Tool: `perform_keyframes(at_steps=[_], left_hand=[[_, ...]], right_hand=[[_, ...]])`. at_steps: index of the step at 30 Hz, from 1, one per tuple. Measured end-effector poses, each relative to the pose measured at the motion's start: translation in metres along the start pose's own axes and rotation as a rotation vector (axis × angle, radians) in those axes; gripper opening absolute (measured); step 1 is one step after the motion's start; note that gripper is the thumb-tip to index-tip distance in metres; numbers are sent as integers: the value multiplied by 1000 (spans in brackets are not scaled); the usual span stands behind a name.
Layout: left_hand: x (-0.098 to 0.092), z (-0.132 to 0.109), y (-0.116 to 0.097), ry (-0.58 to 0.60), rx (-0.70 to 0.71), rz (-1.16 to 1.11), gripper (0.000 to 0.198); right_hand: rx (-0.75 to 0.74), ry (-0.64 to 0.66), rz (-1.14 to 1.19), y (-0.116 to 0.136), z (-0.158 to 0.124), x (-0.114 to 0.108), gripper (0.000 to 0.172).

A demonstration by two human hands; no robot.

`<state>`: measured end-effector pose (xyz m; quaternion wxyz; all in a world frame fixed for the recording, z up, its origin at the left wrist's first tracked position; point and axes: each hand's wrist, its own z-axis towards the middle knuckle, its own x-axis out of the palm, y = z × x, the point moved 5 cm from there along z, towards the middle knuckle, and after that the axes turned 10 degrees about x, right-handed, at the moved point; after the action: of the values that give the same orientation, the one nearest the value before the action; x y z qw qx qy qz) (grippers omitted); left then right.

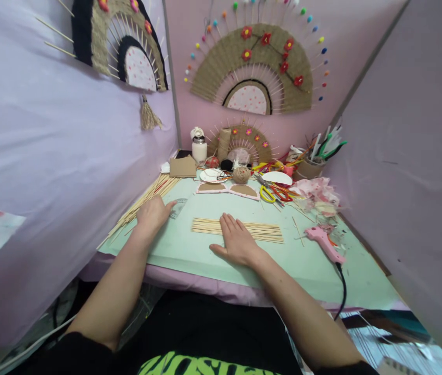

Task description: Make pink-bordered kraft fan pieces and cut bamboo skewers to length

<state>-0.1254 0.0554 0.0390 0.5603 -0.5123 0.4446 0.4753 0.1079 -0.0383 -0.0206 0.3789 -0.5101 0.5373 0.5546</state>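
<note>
My right hand (237, 241) lies flat with its thumb spread, palm down on a row of thin bamboo sticks (265, 232) laid side by side on the table. The sticks show on both sides of the fingers. My left hand (152, 214) rests at the edge of a loose pile of longer sticks (127, 217). Its thumb points out to the right, away from the fingers, which curve down partly out of sight. Beside that thumb lies a clear protractor (178, 207). I see nothing gripped in either hand.
Right of the row sits a pink glue gun (325, 244) with a black cord. Behind are yellow-handled scissors (267, 195), cardboard half-circles (212, 187), a twine ball (241, 175), a white bottle (199, 150) and a tool pot (310, 167). A decorated fan (205, 78) hangs on the back wall.
</note>
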Motion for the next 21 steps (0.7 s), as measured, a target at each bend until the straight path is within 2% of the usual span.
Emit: perform_keyframes(at_steps=[2,4,6,7,10,12,21], left_hand=[[-3,-14,-23,-109,135,-64,64],[5,-32,-59,-115,466,-113,67],[26,-54,-94,21,802,-113,78],[38,-63,-104,97,886,-105,82],[64,-70,-114,213,879,-76,91],[73,-68,-113,240,854,-61,92],[73,-66,-111,274,852,-56,93]], right_hand=[[-2,-5,-3,0,0,0,95],[-3,-11,-10,1,0,0,95],[-4,-13,-24,0,1,1,92],[-7,-12,-32,0,2,2,91],[-25,-2,-47,-1,3,4,90],[-31,2,-49,-1,4,5,91],[-21,6,-49,-1,3,4,91]])
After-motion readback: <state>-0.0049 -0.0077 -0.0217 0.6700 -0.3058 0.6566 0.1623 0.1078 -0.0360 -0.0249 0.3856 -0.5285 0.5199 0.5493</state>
